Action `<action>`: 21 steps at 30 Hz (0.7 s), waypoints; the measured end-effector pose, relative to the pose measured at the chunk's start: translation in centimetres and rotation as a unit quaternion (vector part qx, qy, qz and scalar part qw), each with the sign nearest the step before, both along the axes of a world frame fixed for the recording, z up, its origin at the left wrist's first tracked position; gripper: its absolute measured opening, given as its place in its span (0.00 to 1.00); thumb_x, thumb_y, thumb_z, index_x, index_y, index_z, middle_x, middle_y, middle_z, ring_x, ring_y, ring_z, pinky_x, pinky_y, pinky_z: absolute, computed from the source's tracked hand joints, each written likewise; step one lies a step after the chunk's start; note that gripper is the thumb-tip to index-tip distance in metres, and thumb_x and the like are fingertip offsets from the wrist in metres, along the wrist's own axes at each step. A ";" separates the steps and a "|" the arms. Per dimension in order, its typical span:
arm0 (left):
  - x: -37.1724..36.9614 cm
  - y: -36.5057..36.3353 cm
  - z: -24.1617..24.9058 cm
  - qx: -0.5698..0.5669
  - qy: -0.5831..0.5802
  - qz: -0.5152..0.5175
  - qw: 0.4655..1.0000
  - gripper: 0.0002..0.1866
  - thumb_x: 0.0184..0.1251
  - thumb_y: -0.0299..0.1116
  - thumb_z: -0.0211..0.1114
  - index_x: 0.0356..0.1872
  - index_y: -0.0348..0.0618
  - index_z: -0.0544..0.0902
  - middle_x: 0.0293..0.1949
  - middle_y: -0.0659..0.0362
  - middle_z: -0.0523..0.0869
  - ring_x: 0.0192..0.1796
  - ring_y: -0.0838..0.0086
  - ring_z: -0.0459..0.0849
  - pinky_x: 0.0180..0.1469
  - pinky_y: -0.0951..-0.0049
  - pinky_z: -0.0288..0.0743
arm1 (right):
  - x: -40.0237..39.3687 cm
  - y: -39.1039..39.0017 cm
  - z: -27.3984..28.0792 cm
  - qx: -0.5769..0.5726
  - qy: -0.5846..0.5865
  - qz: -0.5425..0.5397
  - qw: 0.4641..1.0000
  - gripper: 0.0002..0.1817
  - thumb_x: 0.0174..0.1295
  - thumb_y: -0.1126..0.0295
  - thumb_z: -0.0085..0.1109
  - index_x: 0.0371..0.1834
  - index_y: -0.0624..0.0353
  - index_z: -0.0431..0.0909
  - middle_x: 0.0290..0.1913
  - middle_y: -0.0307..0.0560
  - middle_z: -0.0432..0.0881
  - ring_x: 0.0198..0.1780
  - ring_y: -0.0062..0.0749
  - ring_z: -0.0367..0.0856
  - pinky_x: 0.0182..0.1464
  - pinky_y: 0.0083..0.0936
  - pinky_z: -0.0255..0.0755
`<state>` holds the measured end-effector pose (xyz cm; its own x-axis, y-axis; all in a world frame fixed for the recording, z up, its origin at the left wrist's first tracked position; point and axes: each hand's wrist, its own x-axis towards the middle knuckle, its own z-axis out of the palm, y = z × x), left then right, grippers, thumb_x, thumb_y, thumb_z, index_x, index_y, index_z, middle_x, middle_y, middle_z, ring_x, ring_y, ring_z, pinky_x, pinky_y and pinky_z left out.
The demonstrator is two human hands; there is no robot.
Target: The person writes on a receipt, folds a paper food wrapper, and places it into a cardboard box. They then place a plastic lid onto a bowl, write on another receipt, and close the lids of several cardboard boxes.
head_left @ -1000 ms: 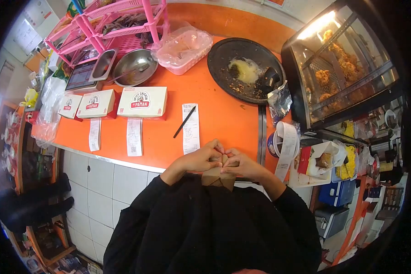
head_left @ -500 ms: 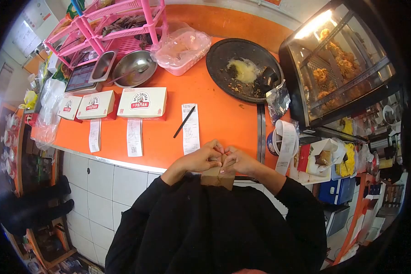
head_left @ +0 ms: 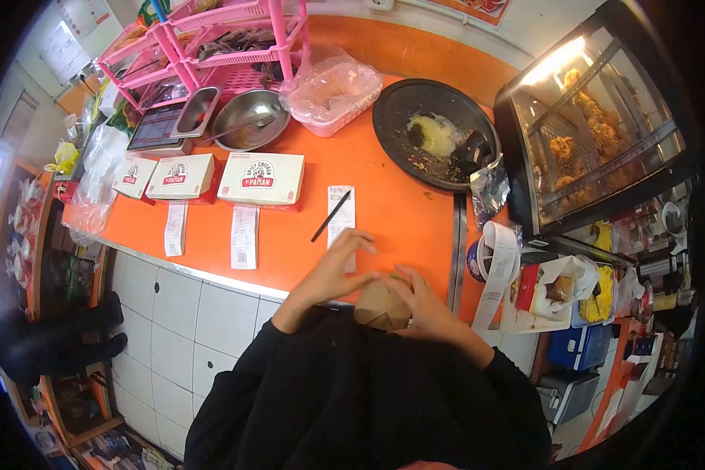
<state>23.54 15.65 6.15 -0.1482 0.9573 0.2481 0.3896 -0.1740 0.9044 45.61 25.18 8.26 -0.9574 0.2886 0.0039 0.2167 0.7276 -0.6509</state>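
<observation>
A brown paper packet [head_left: 380, 306] with folded corners is at the counter's near edge, close against my black top. My right hand [head_left: 426, 304] holds it from the right, fingers along its side and top. My left hand [head_left: 335, 270] is spread, fingers pointing away over the counter and the thumb reaching the packet's upper edge. Just beyond the left fingers lies a printed receipt [head_left: 341, 211], its lower end partly covered by that hand. A black pen [head_left: 330, 216] rests slanted across the receipt.
White printed boxes [head_left: 260, 178] line the left of the orange counter, two with receipts before them. Behind stand a metal bowl [head_left: 251, 120], pink basket [head_left: 334, 110] and pink rack. To the right are a black stone mortar [head_left: 399, 145] and a lit fried-chicken display case [head_left: 595, 141].
My left hand has opened and moved left from the packet's top, where both hands were pinching. The right hand has shifted to the packet's right side. The view has shifted slightly.
</observation>
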 end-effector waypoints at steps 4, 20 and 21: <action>-1.5 -2.3 -0.2 -0.014 0.115 0.062 0.991 0.19 0.52 0.28 0.72 0.45 0.41 0.76 0.51 0.51 0.76 0.57 0.56 0.75 0.60 0.61 0.70 | 0.2 0.9 -0.7 -0.008 -0.046 -0.028 0.998 0.52 0.37 0.57 0.79 0.70 0.49 0.62 0.66 0.57 0.60 0.67 0.57 0.61 0.66 0.48 0.61; -2.4 -3.8 -6.4 -0.012 0.316 0.077 0.946 0.12 0.59 0.26 0.64 0.45 0.39 0.78 0.42 0.51 0.83 0.46 0.56 0.84 0.44 0.62 0.81 | -19.9 6.8 -6.4 0.356 -0.092 0.077 0.927 0.12 0.59 0.73 0.53 0.46 0.59 0.76 0.51 0.48 0.78 0.54 0.43 0.77 0.54 0.38 0.70; -2.7 -3.9 -5.7 -0.046 0.297 0.076 0.951 0.11 0.60 0.25 0.63 0.45 0.39 0.78 0.41 0.50 0.84 0.45 0.55 0.85 0.44 0.62 0.81 | -20.4 6.9 -7.7 0.376 -0.078 0.071 0.920 0.11 0.59 0.72 0.52 0.45 0.59 0.76 0.50 0.49 0.78 0.53 0.42 0.78 0.52 0.37 0.72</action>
<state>20.86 11.75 0.49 -0.1457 0.9578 0.2477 0.8508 -0.0065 0.5255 25.20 32.11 0.60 -0.9912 0.1319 0.0098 0.1323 0.9880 0.0802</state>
